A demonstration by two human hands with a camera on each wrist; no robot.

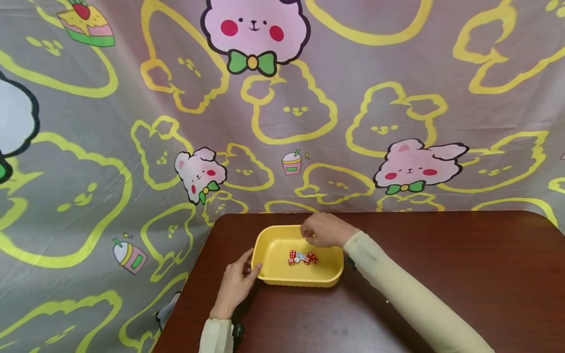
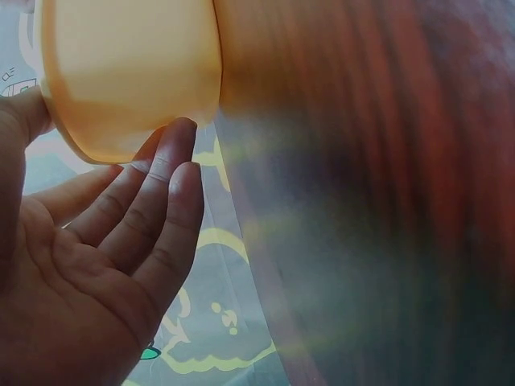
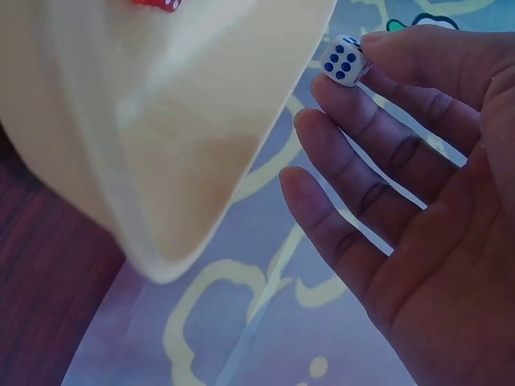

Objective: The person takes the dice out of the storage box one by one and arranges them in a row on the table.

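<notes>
A yellow plastic basin (image 1: 269, 267) sits on the table with several red and white dice (image 1: 302, 258) grouped on its floor. My left hand (image 1: 236, 284) holds the basin's left end, thumb at the rim and fingers against the outer wall; the left wrist view shows those fingertips on the basin's side (image 2: 129, 80). Over the basin's far right part, my right hand (image 1: 328, 229) pinches a white die with blue dots (image 3: 342, 63) between thumb and fingertips. The right wrist view also has a red die (image 3: 161, 4) at its top edge, inside the basin.
The dark brown wooden table (image 1: 446, 274) stretches to the right and in front of the basin. A grey curtain with cartoon prints (image 1: 326, 127) hangs behind the table and along its left side.
</notes>
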